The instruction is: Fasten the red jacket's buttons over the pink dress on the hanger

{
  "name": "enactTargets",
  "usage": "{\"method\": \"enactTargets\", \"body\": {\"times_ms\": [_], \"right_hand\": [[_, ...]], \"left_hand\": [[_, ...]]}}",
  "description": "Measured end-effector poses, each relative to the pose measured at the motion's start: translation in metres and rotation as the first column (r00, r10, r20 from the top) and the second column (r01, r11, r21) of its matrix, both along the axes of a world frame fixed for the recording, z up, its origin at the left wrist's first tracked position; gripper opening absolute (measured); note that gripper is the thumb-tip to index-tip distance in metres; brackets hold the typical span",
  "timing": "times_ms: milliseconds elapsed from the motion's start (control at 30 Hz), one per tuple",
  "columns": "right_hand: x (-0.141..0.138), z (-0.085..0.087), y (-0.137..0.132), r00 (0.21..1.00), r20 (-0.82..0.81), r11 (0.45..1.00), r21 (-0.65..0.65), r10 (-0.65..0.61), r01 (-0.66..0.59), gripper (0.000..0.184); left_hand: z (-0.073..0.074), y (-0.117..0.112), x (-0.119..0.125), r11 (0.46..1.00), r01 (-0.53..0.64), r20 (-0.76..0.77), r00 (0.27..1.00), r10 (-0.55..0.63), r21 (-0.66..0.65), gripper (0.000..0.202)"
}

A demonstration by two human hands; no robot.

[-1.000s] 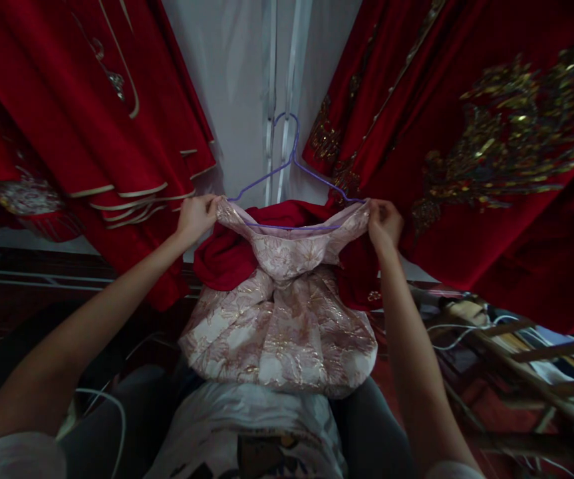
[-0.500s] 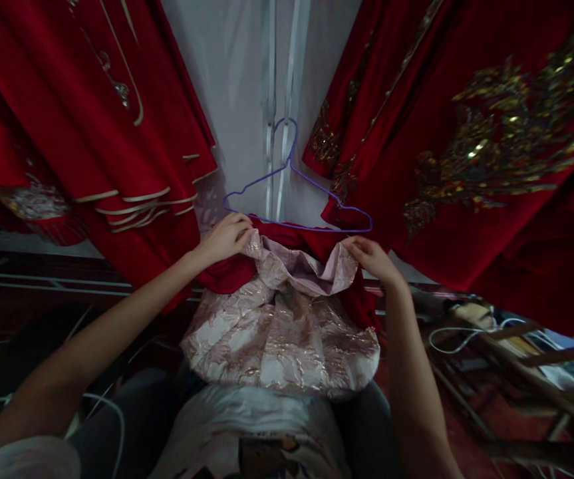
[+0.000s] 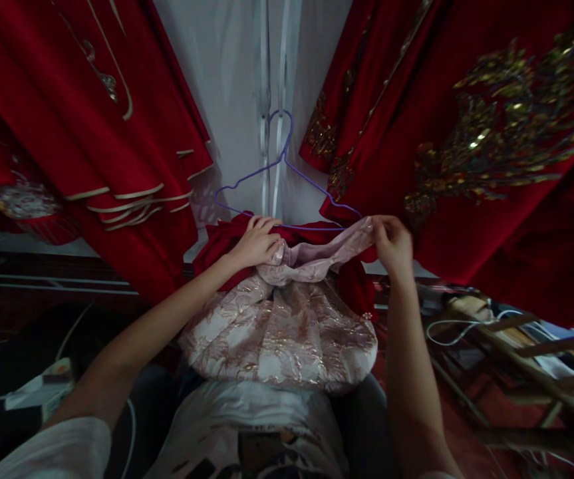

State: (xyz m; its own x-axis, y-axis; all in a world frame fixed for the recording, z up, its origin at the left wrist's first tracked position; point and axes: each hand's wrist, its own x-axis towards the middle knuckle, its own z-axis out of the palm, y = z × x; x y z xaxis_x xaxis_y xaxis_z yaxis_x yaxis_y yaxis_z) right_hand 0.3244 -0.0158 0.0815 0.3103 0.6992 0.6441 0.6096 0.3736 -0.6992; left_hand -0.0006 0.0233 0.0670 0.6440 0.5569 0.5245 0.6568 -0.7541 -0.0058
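Observation:
A purple wire hanger [image 3: 287, 171] stands in front of me with a red garment [image 3: 219, 243] draped over its bottom bar. A pink and gold brocade garment [image 3: 281, 329] lies bunched on my lap below it. My left hand [image 3: 257, 243] is closed on the brocade's top edge near the middle of the hanger bar. At the hanger's right end, my right hand [image 3: 391, 241] pinches the brocade's other top corner.
Red embroidered robes hang at the left [image 3: 92, 120] and right [image 3: 466, 133], with a white wall [image 3: 237, 100] between them. A wooden chair frame [image 3: 526, 359] with white cables stands at the lower right. Paper items [image 3: 37, 389] lie at the lower left.
The brocade's top edge came off the hanger's ends and dropped below the bar. My left hand moved inward toward the bar's middle; my right hand went down, then back up to the right end.

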Motion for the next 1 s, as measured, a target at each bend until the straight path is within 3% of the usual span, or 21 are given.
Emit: {"method": "enactTargets", "body": {"times_ms": [133, 367, 800, 1000], "right_hand": [[0.008, -0.011, 0.007, 0.980, 0.028, 0.980, -0.002, -0.197, 0.197, 0.029], [0.003, -0.008, 0.000, 0.956, 0.044, 0.954, -0.061, -0.290, 0.293, 0.030], [0.005, -0.008, 0.005, 0.993, -0.008, 0.993, 0.025, -0.119, 0.119, 0.030], [-0.020, 0.012, -0.003, 0.968, 0.151, 0.979, 0.045, -0.202, 0.198, 0.036]], "left_hand": [[0.001, -0.020, -0.009, 0.999, -0.020, 0.013, 1.000, 0.020, 0.027, 0.028], [0.005, -0.034, -0.018, 0.998, -0.047, 0.036, 0.998, 0.046, 0.037, 0.024], [0.008, -0.040, -0.020, 0.997, -0.063, 0.028, 0.998, 0.063, 0.037, 0.027], [0.007, -0.038, -0.012, 1.000, -0.027, 0.040, 0.999, 0.026, 0.014, 0.026]]}}
